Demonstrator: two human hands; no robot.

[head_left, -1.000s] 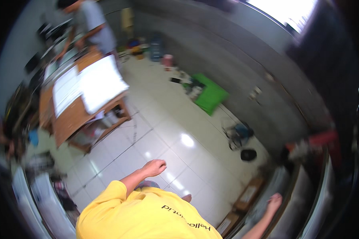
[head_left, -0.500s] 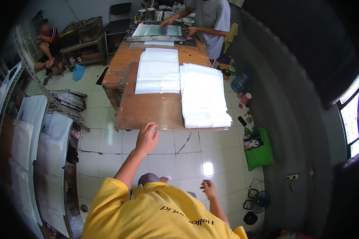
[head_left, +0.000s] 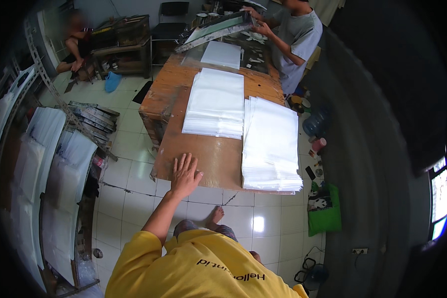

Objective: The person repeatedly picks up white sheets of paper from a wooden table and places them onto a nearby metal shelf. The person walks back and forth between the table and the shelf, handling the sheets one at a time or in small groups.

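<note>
My left hand [head_left: 185,175] lies flat with its fingers spread on the near left corner of a brown board [head_left: 216,158] that covers the front of the wooden table. It holds nothing. Two stacks of white translucent sheets rest on the board: a left stack [head_left: 214,102] and a nearer right stack [head_left: 270,144]. My right hand is out of view. At the table's far end a co-worker [head_left: 297,39] holds a framed screen [head_left: 218,31] tilted up by its right side. Under it lies a single white sheet [head_left: 221,54].
Racks with hanging-edge white sheets [head_left: 59,184] stand along the left. Several stacked frames [head_left: 95,121] lie on the floor beside them. A green bag [head_left: 325,211], a water jug [head_left: 317,121] and a fan [head_left: 315,275] line the right wall. Another person [head_left: 77,44] sits at the far left.
My left hand has moved from the board's edge onto its surface, and I am closer to the table. My right hand has left view. The co-worker has lifted the framed screen.
</note>
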